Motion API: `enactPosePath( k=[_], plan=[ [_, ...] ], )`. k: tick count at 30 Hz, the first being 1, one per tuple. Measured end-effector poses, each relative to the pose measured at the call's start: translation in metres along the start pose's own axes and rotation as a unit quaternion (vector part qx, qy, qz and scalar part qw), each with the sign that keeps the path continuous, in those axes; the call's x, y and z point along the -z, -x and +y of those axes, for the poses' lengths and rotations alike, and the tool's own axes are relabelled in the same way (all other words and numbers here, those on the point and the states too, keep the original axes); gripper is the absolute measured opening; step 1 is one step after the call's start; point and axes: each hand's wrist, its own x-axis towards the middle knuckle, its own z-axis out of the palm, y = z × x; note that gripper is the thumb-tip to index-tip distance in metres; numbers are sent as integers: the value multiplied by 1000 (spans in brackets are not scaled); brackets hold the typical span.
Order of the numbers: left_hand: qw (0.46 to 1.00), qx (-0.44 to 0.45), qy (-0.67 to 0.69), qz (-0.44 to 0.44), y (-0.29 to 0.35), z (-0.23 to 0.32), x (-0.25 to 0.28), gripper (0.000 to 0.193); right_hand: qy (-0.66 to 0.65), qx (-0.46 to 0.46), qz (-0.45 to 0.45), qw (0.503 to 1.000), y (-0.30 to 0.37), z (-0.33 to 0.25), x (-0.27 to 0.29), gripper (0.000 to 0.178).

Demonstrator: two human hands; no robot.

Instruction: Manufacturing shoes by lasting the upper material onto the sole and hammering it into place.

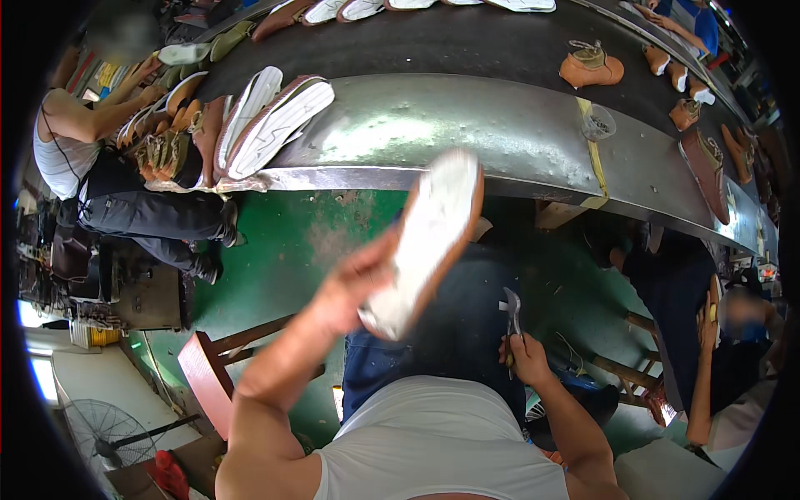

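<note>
My left hand [354, 287] is closed round one end of a shoe [437, 212], whose white underside faces up and whose brown upper shows along the edge. The shoe is tilted above my lap, its far end reaching over the front edge of the workbench, and it is slightly blurred. Near my right thigh, my right hand [525, 358] grips a pair of metal pincers [512, 310] by the handles, the curved head pointing away from me. Dark trousers [475, 292] cover my lap below both hands.
The metal-topped bench [375, 125] holds upturned shoes [279, 125] at left, a tan shoe [590, 65], a clear cup [597, 122] and a brown shoe [705, 175]. Co-workers sit at left [71, 137] and right [737, 367]. A wooden stool [204, 379] stands by my left arm.
</note>
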Motion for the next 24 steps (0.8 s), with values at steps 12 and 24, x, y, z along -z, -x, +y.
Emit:
enactPosePath(
  k=[12,24],
  plan=[
    [309,-118,-938,101,-384,158,43,53,-140,-64,-53,987,-22,-17,9,48],
    [624,-25,-761,174,-205,251,182,77,-143,-56,-45,987,-26,-6,16,53]
  ],
)
